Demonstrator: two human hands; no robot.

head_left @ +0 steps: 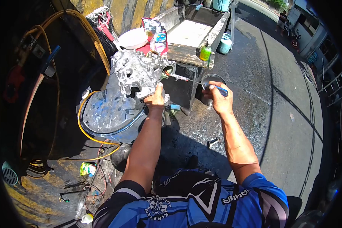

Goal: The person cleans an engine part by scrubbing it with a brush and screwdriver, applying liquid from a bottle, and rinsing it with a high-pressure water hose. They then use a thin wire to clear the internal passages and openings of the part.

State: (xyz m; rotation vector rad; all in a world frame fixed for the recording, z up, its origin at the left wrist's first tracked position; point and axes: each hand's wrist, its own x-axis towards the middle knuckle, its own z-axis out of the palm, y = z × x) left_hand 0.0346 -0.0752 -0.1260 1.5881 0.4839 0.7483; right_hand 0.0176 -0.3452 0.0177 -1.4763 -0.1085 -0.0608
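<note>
A silvery cast-metal engine casing [137, 74] sits over the blue drum, tilted, with bolts along its top edge and a round opening on its right side. My left hand [155, 98] grips the casing's lower right edge from below, thumb up against the metal. My right hand [220, 99] is closed around the blue handle of a screwdriver-like tool [195, 82]. Its thin dark shaft points left, and a white and red wrapped section [178, 77] reaches the round opening. The tip is hidden at the opening.
The blue drum [106, 114] stands beneath the casing with a yellow hose around it. Behind are a white basin [133, 38], a detergent pouch [155, 36], a jar of green-yellow liquid [205, 53] and a long trough [216, 28]. A bolt-like part [213, 143] lies on wet pavement.
</note>
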